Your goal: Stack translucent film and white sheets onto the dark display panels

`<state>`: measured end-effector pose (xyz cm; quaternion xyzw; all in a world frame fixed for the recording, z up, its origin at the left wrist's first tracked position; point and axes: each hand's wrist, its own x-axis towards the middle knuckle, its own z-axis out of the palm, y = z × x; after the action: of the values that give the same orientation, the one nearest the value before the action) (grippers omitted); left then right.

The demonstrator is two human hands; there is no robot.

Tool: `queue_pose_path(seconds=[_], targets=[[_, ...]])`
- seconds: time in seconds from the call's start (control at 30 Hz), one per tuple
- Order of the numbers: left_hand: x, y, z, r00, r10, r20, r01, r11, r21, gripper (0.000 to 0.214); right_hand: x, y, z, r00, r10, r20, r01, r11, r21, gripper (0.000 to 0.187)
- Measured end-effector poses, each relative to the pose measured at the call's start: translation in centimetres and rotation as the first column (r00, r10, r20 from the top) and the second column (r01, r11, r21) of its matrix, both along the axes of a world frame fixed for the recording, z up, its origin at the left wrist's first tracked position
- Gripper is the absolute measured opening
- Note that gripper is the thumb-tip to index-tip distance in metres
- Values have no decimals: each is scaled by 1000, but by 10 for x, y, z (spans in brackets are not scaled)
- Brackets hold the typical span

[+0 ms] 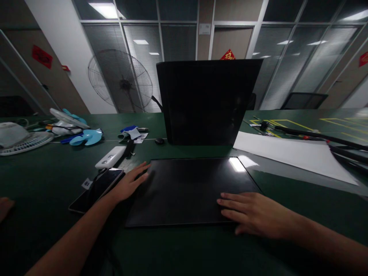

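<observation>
A thin, flat black panel (184, 191), glossy and rectangular, lies on the green table in front of me. Fingers stretched, my left hand (130, 183) touches the panel's upper left edge. My right hand (254, 212) rests flat over its lower right part, with fingers apart. Behind the panel stands a large upright black box (211, 103). Just left of my left hand lie a dark phone-like device (97, 189) and a white power bank-like block (110, 157).
On the left are blue fan blades (86, 137) and a white fan grille (28, 143). To the right lie a white sheet (287, 153) and black rods (316, 134). A small black mouse-like object (159, 141) sits near the box. Another person's hand (5, 207) shows at the left edge.
</observation>
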<state>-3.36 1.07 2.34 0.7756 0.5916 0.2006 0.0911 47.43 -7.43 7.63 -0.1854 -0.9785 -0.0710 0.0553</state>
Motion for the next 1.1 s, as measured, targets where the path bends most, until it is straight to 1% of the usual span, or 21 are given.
queue_pose_path(seconds=[0.03, 0.07, 0.1, 0.13, 0.17, 0.2, 0.23, 0.27, 0.3, 0.33, 0.37, 0.4, 0.5, 0.57, 0.63, 0.7, 0.77, 0.83, 0.9, 1.0, 1.1], targets=[[2, -1, 0, 997, -41, -60, 41, 999, -12, 75, 6, 16, -4, 1000, -21, 2, 21, 998, -67, 51], [4, -2, -1, 992, -76, -106, 73, 997, -26, 73, 15, 33, -8, 996, -85, -13, 84, 991, -106, 55], [6, -3, -1, 986, -98, -135, 93, 995, -42, 72, 26, 52, -12, 977, -206, -56, 200, 975, -101, 50], [7, -3, -2, 981, -108, -159, 102, 994, -46, 71, 40, 72, -19, 928, -356, -111, 348, 934, -87, 48], [8, -4, -2, 979, -112, -171, 105, 993, -48, 69, 55, 91, -26, 844, -505, -181, 499, 863, -79, 49], [8, -4, -3, 979, -112, -173, 105, 993, -49, 69, 72, 109, -36, 750, -620, -230, 619, 781, -87, 53], [8, -4, -3, 979, -112, -171, 105, 993, -49, 69, 88, 124, -45, 661, -706, -254, 707, 700, -107, 60], [8, -4, -3, 979, -112, -169, 105, 993, -50, 69, 104, 138, -56, 567, -783, -256, 780, 610, -138, 69], [9, -4, -3, 980, -113, -167, 105, 993, -52, 70, 119, 148, -66, 470, -854, -221, 841, 510, -179, 78], [9, -4, -3, 980, -113, -166, 105, 993, -55, 71, 133, 155, -74, 411, -889, -202, 871, 448, -200, 85], [9, -4, -2, 980, -114, -166, 105, 993, -61, 72, 144, 160, -81, 375, -910, -179, 887, 408, -217, 89], [10, -5, -2, 979, -115, -167, 104, 992, -69, 73, 153, 163, -86, 363, -919, -155, 891, 391, -233, 90], [12, -5, -1, 979, -110, -170, 97, 992, -86, 74, 168, 165, -91, 402, -908, -116, 866, 418, -275, 86], [14, -6, 0, 981, -96, -167, 82, 993, -91, 75, 170, 164, -89, 419, -901, -112, 854, 433, -290, 80], [15, -7, 1, 985, -83, -154, 69, 993, -95, 76, 170, 164, -86, 420, -900, -119, 853, 436, -288, 74], [15, -8, 1, 988, -75, -134, 63, 994, -95, 77, 169, 162, -85, 419, -899, -127, 853, 438, -284, 74], [14, -9, 2, 991, -72, -114, 62, 994, -88, 77, 167, 159, -85, 401, -907, -130, 863, 421, -278, 81], [13, -10, 2, 993, -76, -94, 68, 994, -89, 77, 165, 157, -84, 367, -923, -113, 882, 384, -272, 93], [13, -11, 3, 993, -92, -80, 84, 992, -97, 78, 164, 156, -83, 344, -936, -79, 895, 352, -272, 99], [14, -12, 5, 990, -117, -73, 108, 988, -112, 78, 162, 158, -79, 325, -944, -54, 900, 326, -290, 92], [15, -12, 5, 989, -125, -80, 117, 988, -104, 78, 160, 159, -77, 294, -952, -82, 904, 305, -300, 80]])
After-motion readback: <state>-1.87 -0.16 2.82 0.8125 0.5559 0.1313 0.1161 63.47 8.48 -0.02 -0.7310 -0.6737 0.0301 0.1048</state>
